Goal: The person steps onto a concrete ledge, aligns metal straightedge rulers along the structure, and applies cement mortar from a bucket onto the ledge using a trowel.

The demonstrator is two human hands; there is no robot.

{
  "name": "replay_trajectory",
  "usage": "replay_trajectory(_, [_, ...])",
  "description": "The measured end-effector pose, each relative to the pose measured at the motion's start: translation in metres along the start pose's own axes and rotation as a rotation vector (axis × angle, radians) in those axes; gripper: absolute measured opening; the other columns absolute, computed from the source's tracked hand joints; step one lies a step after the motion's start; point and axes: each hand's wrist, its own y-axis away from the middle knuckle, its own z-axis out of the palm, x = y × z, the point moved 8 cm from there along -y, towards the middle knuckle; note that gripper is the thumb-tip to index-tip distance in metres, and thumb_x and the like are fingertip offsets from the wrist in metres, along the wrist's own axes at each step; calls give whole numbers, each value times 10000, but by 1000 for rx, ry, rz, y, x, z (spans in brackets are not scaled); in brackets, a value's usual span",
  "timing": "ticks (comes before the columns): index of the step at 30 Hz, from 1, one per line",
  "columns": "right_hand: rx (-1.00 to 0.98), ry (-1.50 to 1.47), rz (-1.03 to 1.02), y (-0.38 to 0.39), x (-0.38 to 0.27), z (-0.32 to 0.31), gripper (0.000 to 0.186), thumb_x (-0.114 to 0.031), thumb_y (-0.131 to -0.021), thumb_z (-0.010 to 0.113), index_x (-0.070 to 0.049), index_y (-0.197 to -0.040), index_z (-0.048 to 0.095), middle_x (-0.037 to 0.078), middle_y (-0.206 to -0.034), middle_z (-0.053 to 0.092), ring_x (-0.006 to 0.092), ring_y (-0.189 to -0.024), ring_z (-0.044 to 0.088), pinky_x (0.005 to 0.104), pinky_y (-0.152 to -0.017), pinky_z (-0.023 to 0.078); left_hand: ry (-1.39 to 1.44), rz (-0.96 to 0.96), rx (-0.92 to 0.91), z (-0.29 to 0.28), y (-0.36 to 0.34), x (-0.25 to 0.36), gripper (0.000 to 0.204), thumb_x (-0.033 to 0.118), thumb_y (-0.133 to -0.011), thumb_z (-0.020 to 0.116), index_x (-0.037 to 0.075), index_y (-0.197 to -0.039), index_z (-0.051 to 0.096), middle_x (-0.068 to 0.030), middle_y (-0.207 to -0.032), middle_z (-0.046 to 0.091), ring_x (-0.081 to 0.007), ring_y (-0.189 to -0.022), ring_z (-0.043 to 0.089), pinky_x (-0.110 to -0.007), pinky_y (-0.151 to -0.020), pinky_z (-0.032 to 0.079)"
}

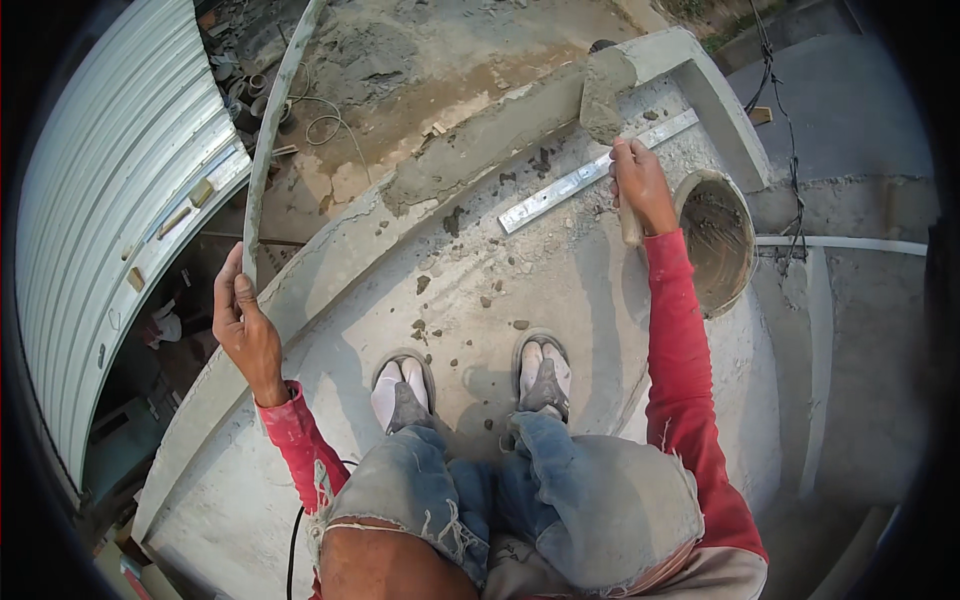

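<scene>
My left hand (pixel 245 325) grips the lower end of a long, thin grey strip (pixel 266 150) between thumb and fingers. The strip rises past the low wall and runs out of the top of the view. My right hand (pixel 643 185) is closed round the wooden handle of a trowel (pixel 602 98). Grey mortar coats the trowel's blade, which lies at the top of the low concrete wall (pixel 335 240). A band of wet mortar (pixel 450 160) covers part of that wall. Below my right hand lies a flat metal straightedge (pixel 560 192).
A mortar-smeared bucket (pixel 715 240) stands beside my right forearm. Mortar crumbs litter the slab (pixel 470 380) where my feet stand. Beyond the wall, the ground lies lower, with a corrugated metal roof (pixel 120 220) at left. Dark cables (pixel 790 150) hang at right.
</scene>
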Motion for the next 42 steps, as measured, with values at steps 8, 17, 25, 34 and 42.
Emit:
replay_trajectory(8, [-21,248,11,-87,8,-18,471,-386,-1021,458,38,-849,568,117,-672,578,217,-521,627,380,-463,513,-70,6,16,-12,6,-1,316,184,-1081,511,39,-1319,659,-106,-1235,698,-183,-1156,623,-327,-1029,456])
replay_trajectory(17, [-260,446,-297,94,-51,112,376,-295,-1060,446,63,-994,538,351,-795,622,570,-778,602,606,-717,469,-85,4,17,-1,4,-11,315,211,-1075,533,52,-1313,666,-98,-1194,712,-155,-1089,633,-305,-975,475])
replay_trajectory(25, [-585,110,-174,213,-48,152,262,-243,-1064,482,-7,-962,532,93,-641,527,195,-583,517,353,-559,408,-10,-34,-89,10,7,5,276,165,-1048,561,86,-1287,675,-100,-1100,718,-189,-936,644,-299,-839,489])
replay_trajectory(34, [211,261,-309,248,-13,-46,307,-234,-1095,465,44,-1211,528,81,-878,548,148,-743,499,296,-707,430,153,177,-572,116,77,74,392,226,-954,646,102,-1326,636,-124,-1097,665,-330,-1040,619,-441,-884,476])
replay_trajectory(42, [674,697,-130,285,45,-193,424,-337,-1075,488,64,-1193,559,233,-957,670,338,-825,665,409,-750,519,189,259,-944,189,132,106,413,261,-968,631,106,-1350,610,-139,-1079,634,-331,-1043,611,-470,-867,472])
